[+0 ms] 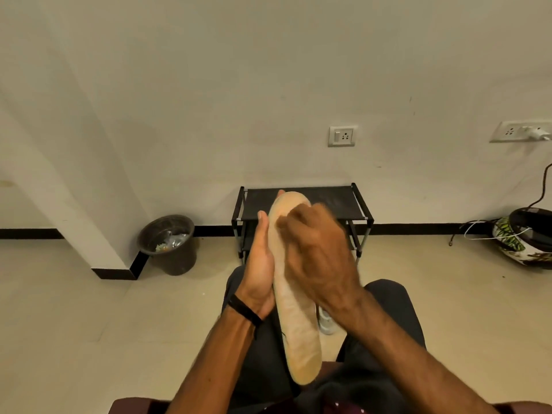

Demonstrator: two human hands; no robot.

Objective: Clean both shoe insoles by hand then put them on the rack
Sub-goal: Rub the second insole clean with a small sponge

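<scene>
A dark bin [167,243] with scraps inside stands on the floor at ten o'clock, beside a wall corner. The left hand [259,265], a black band [245,309] on its wrist, lies flat against the left edge of a tan insole [295,330], fingers straight and pointing to twelve, supporting it from behind. The insole is held upright over the lap, heel low at six, toe high. The right hand [313,249] lies over the insole's upper half, fingers curled against its face; it is blurred, so I cannot tell whether it grips or only rubs. Behind the toe, at twelve, a black rack [352,204] stands against the wall. A white shoe [327,321] peeks out between the knees. A patterned pot [525,240] sits at three.
</scene>
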